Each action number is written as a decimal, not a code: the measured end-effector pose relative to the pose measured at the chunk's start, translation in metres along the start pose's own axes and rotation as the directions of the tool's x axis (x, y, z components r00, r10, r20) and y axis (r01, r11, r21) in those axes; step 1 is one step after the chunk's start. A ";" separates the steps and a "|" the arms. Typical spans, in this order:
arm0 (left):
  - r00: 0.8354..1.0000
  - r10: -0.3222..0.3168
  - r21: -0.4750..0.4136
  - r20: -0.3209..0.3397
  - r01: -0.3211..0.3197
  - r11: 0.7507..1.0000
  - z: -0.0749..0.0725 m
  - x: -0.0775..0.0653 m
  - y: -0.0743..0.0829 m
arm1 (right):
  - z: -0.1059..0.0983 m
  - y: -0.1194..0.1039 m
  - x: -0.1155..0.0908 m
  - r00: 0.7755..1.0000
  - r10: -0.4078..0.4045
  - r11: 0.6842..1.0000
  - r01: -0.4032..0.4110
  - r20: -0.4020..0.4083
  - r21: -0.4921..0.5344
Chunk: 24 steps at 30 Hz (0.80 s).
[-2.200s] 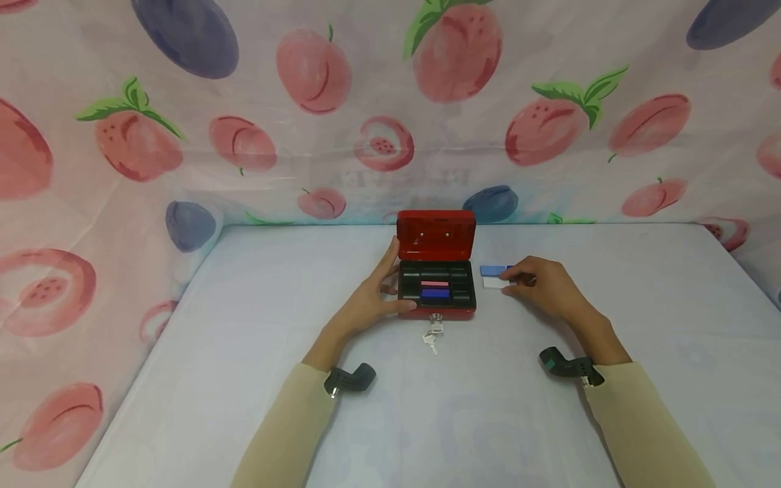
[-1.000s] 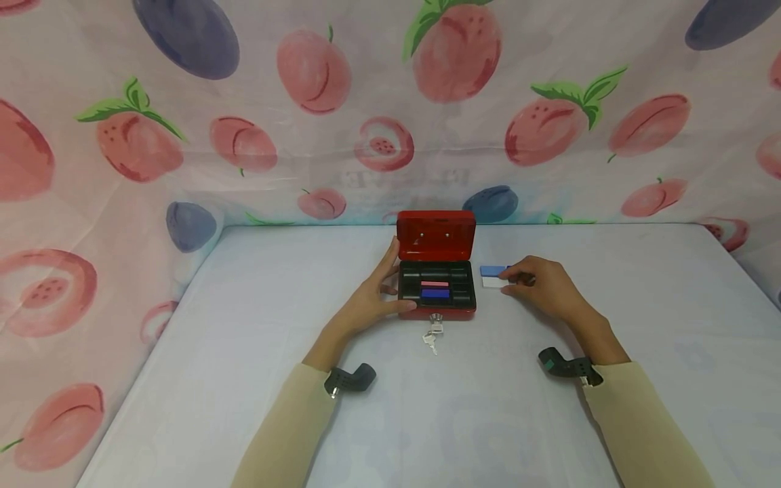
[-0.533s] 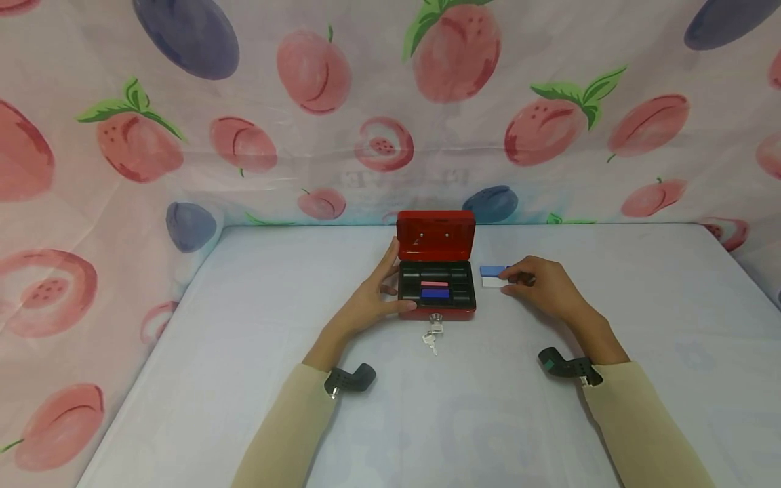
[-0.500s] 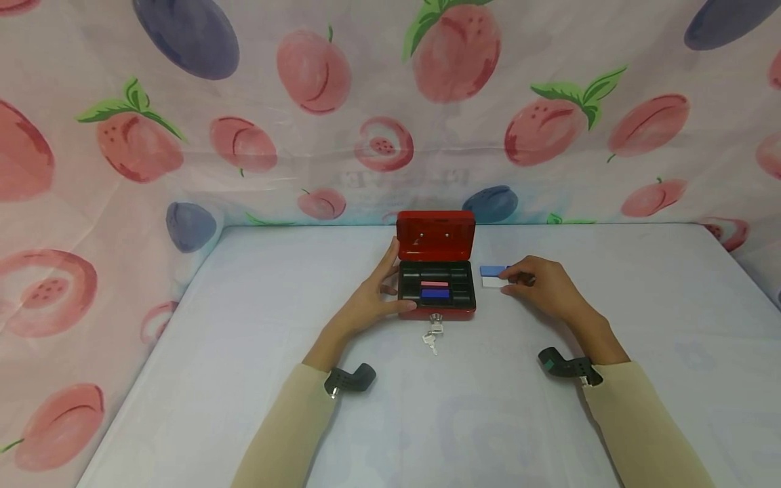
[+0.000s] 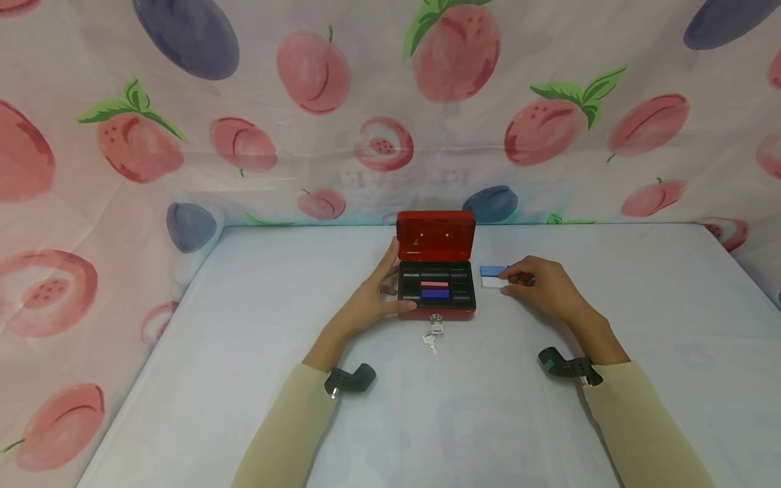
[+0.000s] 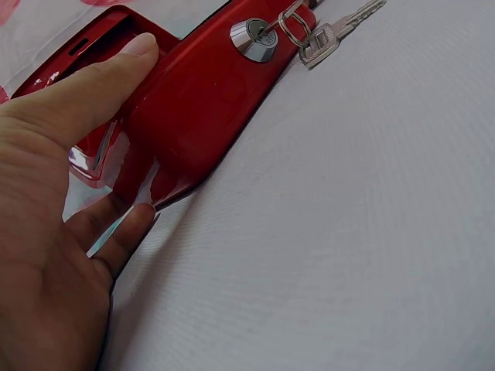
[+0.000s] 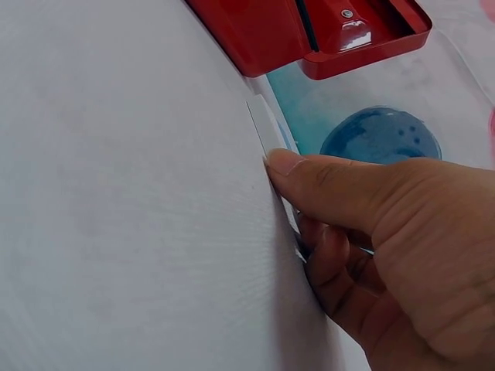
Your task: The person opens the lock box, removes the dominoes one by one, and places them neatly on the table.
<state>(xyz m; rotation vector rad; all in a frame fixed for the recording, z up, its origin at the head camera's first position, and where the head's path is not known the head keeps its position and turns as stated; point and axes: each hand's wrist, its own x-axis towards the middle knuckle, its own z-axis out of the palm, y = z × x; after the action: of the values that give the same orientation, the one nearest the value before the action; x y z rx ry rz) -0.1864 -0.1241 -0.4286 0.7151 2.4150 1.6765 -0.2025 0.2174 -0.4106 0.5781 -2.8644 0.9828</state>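
Slab [image 5: 493, 282] partly behind right fingers [image 5: 519, 266]

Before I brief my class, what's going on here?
A person's left hand holds the left side of an open red box, with keys at its front. The right hand pinches a white piece on the table, beside a blue piece. A pink piece and a violet piece lie in the box.

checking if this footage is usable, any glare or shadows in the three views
Head: dim, fairly even light, small bright spots inside the red cash box lid; left wrist: shiny highlights on the silver key lock, soft shadow beside the left hand; right wrist: white glare inside the lid, soft shadow beside the right hand.
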 end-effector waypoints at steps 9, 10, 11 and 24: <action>1.000 0.003 0.042 -0.008 -0.003 0.999 0.001 0.001 0.002 | -0.001 0.001 0.001 1.000 0.023 1.000 -0.023 0.011 0.002; 1.000 0.005 0.042 -0.008 -0.005 0.999 0.001 0.001 0.002 | -0.001 0.001 0.001 1.000 0.023 1.000 -0.023 0.013 0.003; 1.000 0.004 0.037 -0.006 -0.004 0.999 0.001 0.001 0.001 | -0.001 0.002 0.001 1.000 0.022 1.000 -0.022 0.013 0.002; 1.000 -0.003 -0.013 0.017 0.003 1.000 -0.002 -0.006 0.028 | -0.003 0.001 0.000 1.000 0.005 1.000 -0.005 0.002 -0.006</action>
<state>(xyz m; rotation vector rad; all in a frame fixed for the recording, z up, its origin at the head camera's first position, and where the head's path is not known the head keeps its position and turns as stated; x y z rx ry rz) -0.1730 -0.1208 -0.4035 0.7203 2.3903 1.6770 -0.2031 0.2200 -0.4090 0.5713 -2.8711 0.9743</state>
